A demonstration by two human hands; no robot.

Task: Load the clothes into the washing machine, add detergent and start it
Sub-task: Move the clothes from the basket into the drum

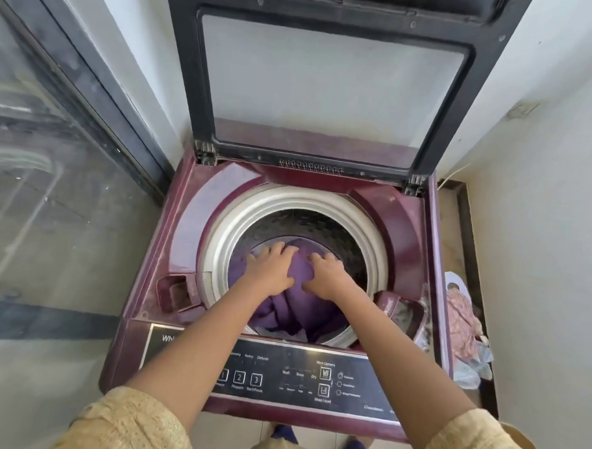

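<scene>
Washing machine [138, 319]: maroon top-loader, lid [329, 88] raised upright.
Drum [218, 247]: round opening holding a heap of purple cloth.
Purple clothes [293, 310]: inside the drum; likely soft, light and limp, best gathered in bunched folds.
Detergent tray [176, 292]: left of the drum; contents unclear.
Left hand [270, 269]: fingers spread, pressing the cloth.
Right hand [328, 277]: likewise flat, gripping nothing.

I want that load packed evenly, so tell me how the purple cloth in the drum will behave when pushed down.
The purple cloth looks floppy: it lies in deep folds, so it will likely crumple rather than slide. Both the left hand and right hand press into it, suggesting it gives easily. It probably springs back a little.
</scene>
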